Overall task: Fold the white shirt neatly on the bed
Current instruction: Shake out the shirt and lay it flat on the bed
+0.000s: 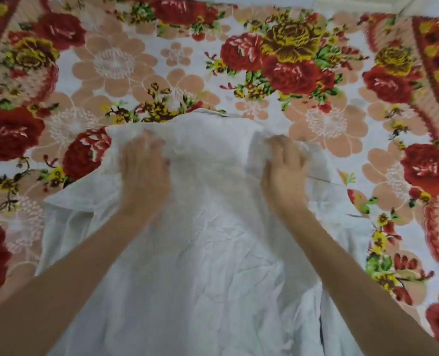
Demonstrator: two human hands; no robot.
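The white shirt [208,253] lies spread and wrinkled on the bed, collar end away from me, its lower part running off the bottom of the view. My left hand [144,173] rests on the shirt's left shoulder, fingers curled into the cloth. My right hand [285,170] sits on the right shoulder, fingers bunching the fabric there. Both hands are blurred, so the exact grip is hard to make out. A short sleeve sticks out at the left [67,201] and another at the right [341,196].
The bed is covered by a flowered sheet [187,68] with red roses, peach blooms and a red patterned border [434,73] on the right. A pale floor or wall strip [367,3] shows at the top right.
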